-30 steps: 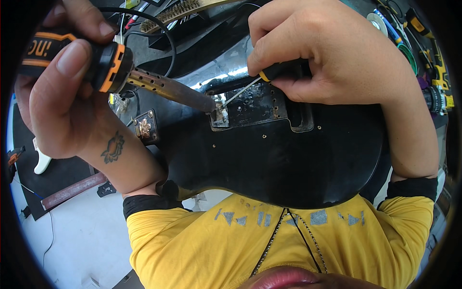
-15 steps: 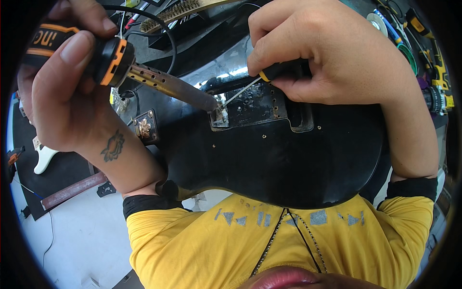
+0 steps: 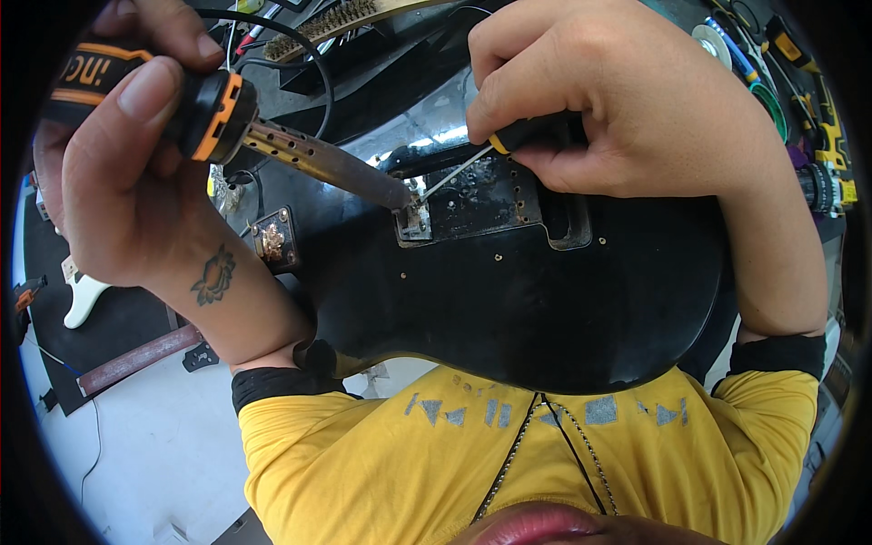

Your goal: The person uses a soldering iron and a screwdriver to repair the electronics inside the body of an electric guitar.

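Note:
My left hand (image 3: 118,173) is closed around the black and orange handle of a soldering iron (image 3: 309,161). The iron's barrel slants down to a small metal plate (image 3: 416,223) at the left end of a rectangular cavity (image 3: 481,209) in a black guitar body (image 3: 509,313). My right hand (image 3: 599,118) grips a small black and yellow screwdriver (image 3: 518,134), whose thin shaft reaches to that same plate, close beside the iron's end. I cannot tell exactly what the tips touch. A square metal plate (image 3: 283,238) with a copper-coloured clump is left of the cavity.
At the back lie a wooden wire brush (image 3: 322,27) and a looped black cable (image 3: 322,82). Tools and green wire (image 3: 767,113) crowd the right. On the left are a black mat (image 3: 54,345), a white guitar-shaped piece (image 3: 84,300) and a reddish bar (image 3: 136,361).
My left hand and the handle of the soldering iron have tilted slightly upward, while the iron's far end stays at the plate. My right hand has not visibly moved.

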Demonstrator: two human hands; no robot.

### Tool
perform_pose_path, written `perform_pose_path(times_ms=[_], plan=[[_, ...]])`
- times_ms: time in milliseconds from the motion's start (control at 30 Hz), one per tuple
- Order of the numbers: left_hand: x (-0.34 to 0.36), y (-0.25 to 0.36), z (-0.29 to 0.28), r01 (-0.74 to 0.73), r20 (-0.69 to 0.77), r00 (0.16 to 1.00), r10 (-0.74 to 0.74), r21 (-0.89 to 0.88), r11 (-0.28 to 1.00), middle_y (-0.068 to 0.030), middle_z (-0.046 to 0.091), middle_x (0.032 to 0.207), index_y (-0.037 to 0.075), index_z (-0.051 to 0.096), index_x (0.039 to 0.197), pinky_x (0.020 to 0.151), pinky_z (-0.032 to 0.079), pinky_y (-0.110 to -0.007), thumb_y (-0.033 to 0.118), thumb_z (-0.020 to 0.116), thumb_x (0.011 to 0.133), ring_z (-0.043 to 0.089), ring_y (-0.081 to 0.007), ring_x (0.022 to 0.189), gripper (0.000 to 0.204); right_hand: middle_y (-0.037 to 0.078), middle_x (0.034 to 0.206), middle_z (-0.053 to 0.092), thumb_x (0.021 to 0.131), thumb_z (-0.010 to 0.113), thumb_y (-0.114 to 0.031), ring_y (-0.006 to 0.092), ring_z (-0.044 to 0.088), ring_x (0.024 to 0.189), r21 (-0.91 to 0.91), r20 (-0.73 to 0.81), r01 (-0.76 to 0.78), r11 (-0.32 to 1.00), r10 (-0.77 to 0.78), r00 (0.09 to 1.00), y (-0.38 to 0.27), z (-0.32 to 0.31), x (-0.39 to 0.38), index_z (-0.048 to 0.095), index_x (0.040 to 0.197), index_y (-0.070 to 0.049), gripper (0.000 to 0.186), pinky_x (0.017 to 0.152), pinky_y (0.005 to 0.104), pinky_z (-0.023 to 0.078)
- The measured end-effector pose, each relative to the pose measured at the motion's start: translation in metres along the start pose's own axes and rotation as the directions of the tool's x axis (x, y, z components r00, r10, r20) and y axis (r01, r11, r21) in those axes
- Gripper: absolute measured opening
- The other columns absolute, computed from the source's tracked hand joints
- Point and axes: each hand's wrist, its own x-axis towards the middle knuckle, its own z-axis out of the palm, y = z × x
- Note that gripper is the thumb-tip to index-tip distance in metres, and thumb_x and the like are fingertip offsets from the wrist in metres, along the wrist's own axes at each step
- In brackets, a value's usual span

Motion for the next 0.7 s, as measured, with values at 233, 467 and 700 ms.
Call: perform_pose_path(times_ms=[233,467,700], plan=[[-0.001,-0.002,-0.001,0.003,-0.001,1.0,-0.003,-0.029,1.0,-0.0262,0.055,0.085,-0.013,0.053,0.113,0.074,0.053,-0.028,0.012,0.064,0.072,0.06,-0.0285,0.078,0.049,0.012,0.086,0.068,0.078,0.076,-0.011,0.0283,0.068,0.08,-0.03,-0.036,0.007,1.0,-0.008,0.999,0.009,0.004,-0.001,0.077,0.094,-0.002,0.018,0.07,0.0365,0.056],[0.0,0.0,0.0,0.035,0.006,0.999,-0.035,-0.018,0.999,-0.0273,0.056,0.086,-0.013,0.052,0.114,0.076,0.051,-0.027,0.012,0.063,0.073,0.059,-0.0272,0.079,0.05,0.013,0.088,0.069,0.079,0.075,-0.011,0.0291,0.069,0.082,-0.101,0.026,-0.085,0.991,0.088,0.996,-0.021,-0.011,0.005,0.077,0.095,-0.001,0.019,0.072,0.0367,0.057],[0.0,-0.001,-0.001,0.026,0.006,1.0,-0.026,0.011,1.0,-0.0266,0.056,0.085,-0.012,0.053,0.115,0.076,0.05,-0.028,0.013,0.063,0.073,0.059,-0.0272,0.08,0.049,0.014,0.088,0.068,0.079,0.075,-0.01,0.0294,0.069,0.082,-0.08,0.014,-0.067,0.995,0.068,0.998,0.007,0.006,-0.002,0.077,0.095,-0.001,0.019,0.072,0.0367,0.057]])
